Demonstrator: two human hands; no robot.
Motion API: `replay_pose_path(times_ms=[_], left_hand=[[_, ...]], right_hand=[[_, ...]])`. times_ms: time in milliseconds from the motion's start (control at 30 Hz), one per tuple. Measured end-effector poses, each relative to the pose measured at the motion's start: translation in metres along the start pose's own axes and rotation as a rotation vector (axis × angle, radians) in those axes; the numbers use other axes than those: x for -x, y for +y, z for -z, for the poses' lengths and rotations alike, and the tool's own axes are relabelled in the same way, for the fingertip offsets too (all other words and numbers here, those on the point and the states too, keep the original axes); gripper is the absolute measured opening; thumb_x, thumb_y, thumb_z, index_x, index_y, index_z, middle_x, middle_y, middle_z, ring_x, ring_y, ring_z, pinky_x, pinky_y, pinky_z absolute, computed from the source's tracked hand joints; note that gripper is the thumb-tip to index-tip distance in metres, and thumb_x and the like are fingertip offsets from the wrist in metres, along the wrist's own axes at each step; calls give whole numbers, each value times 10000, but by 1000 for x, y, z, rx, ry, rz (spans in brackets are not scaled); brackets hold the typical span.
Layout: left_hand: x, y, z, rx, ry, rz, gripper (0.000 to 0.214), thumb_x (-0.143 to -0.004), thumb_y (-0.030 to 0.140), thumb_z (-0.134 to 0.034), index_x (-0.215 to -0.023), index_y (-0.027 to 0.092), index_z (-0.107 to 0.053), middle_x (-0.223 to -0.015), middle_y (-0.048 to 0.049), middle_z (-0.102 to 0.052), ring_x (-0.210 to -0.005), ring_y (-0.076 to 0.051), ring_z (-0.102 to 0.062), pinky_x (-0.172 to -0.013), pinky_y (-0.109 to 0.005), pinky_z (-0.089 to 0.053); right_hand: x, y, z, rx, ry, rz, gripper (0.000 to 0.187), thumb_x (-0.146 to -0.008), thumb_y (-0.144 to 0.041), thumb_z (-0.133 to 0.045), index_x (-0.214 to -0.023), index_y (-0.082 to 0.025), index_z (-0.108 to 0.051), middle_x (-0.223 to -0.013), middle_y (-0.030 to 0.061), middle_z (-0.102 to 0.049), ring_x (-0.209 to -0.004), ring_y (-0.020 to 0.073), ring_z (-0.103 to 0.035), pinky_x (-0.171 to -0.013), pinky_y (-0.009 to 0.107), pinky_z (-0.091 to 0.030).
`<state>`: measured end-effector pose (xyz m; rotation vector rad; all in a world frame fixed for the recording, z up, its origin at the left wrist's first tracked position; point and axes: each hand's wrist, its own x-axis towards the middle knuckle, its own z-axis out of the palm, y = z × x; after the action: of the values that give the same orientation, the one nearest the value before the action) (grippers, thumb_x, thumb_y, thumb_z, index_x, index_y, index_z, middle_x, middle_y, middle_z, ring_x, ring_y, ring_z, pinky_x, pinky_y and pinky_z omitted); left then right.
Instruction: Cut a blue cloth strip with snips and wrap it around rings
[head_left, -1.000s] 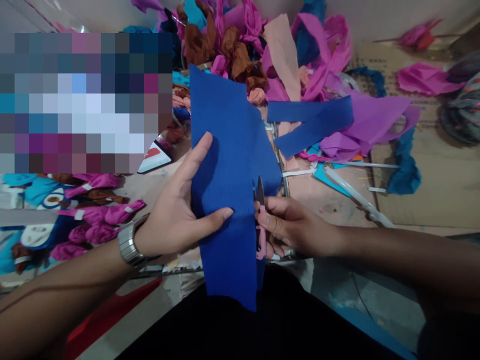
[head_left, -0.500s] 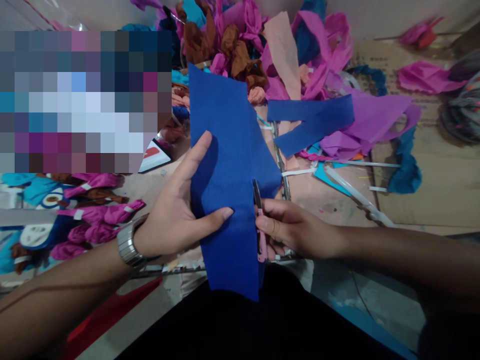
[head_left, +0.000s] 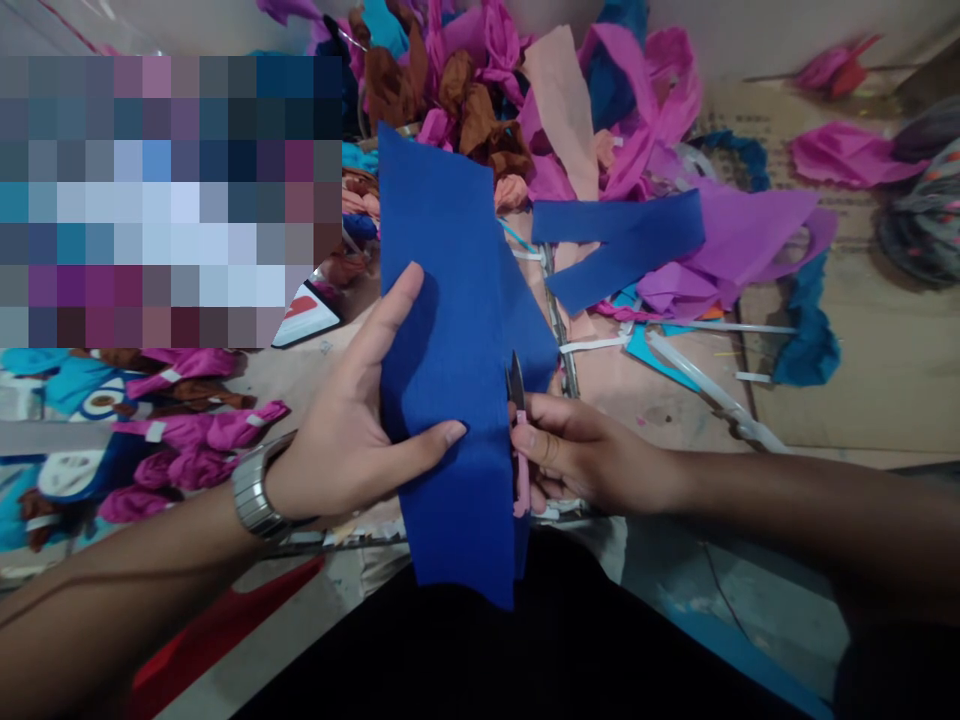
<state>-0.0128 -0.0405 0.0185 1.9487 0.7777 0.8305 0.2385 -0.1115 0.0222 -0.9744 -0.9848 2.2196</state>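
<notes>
A sheet of dark blue crepe paper (head_left: 442, 340), seemingly folded lengthwise, stands tilted in front of me. My left hand (head_left: 360, 410) grips it at its left edge, thumb and a finger lying over the face and the other fingers hidden behind. In my right hand (head_left: 577, 450) is a pair of scissors (head_left: 523, 455) with pink handles and dark blades. The blades point away from me along the sheet's right edge, slightly apart at the tips. A loose flap of blue paper (head_left: 529, 320) spreads to the right beyond the blades.
Cut blue strips (head_left: 622, 225) and purple paper (head_left: 757, 240) lie to the right, near flat cardboard (head_left: 870, 390). Crumpled pink, brown and peach paper (head_left: 562, 100) piles up at the back. Tied magenta bundles (head_left: 195, 460) sit on the left. White cable ties (head_left: 596, 345) lie right of centre.
The scissors have shifted very slightly, and their blades look a little wider apart. My left hand keeps its hold on the blue paper.
</notes>
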Motion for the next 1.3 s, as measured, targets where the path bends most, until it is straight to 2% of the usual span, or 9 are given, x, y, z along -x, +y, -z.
replay_pose_path(times_ms=[200,433,533,733,1033,1200,1300], left_hand=[[3,-2,0,-9,-36,9,1234,-768,360,-943,-1743,310,-189,-1815,-44,-179,-1674,-395,-188,-1376,-606,-171],[1,0,-2,-10,-46,-62,1244,-766,311,-951,-1744,226,-188,-1813,-59,-184,-1684,-342,-173,-1371,-503,-210],[0,2,-3,-6,-51,-63,1251,-762,298,-956,-1744,213,-185,-1812,-71,-187,-1683,-346,-172,-1368,-510,-199],[1,4,-4,-3,-52,-45,1192,-795,346,-935,-1739,269,-211,-1813,-58,-186,-1679,-374,-175,-1357,-587,-197],[1,4,-4,-13,-60,-51,1217,-788,328,-938,-1743,239,-189,-1814,-71,-177,-1681,-368,-174,-1361,-574,-189],[1,2,-4,-33,-55,-64,1231,-774,355,-951,-1741,264,-195,-1817,-65,-171,-1678,-396,-156,-1369,-604,-163],[1,2,-3,-25,-61,-54,1187,-770,389,-954,-1726,307,-255,-1803,-38,-233,-1672,-390,-191,-1376,-596,-183]], right_hand=[[0,0,1,13,8,-9,483,-994,-639,-675,-888,-198,-508,-724,4,-722,-549,67,-574,-488,189,-368],[-1,1,3,-8,25,-14,488,-980,-667,-678,-935,-206,-523,-725,-4,-706,-598,93,-624,-495,195,-398],[-1,1,5,-10,14,-9,476,-989,-656,-672,-934,-208,-521,-727,-5,-710,-586,89,-618,-490,195,-397],[-1,1,5,-11,16,-14,450,-1007,-624,-664,-920,-207,-522,-730,-5,-714,-577,86,-612,-491,195,-396],[0,-1,3,-33,32,-17,469,-983,-636,-694,-908,-203,-531,-726,-5,-711,-562,79,-593,-477,190,-368],[0,1,3,-40,37,-9,475,-986,-646,-683,-913,-204,-526,-714,-9,-711,-548,80,-591,-473,187,-361],[-1,1,3,-45,21,25,477,-986,-656,-678,-943,-206,-525,-722,-2,-721,-554,87,-595,-484,192,-377]])
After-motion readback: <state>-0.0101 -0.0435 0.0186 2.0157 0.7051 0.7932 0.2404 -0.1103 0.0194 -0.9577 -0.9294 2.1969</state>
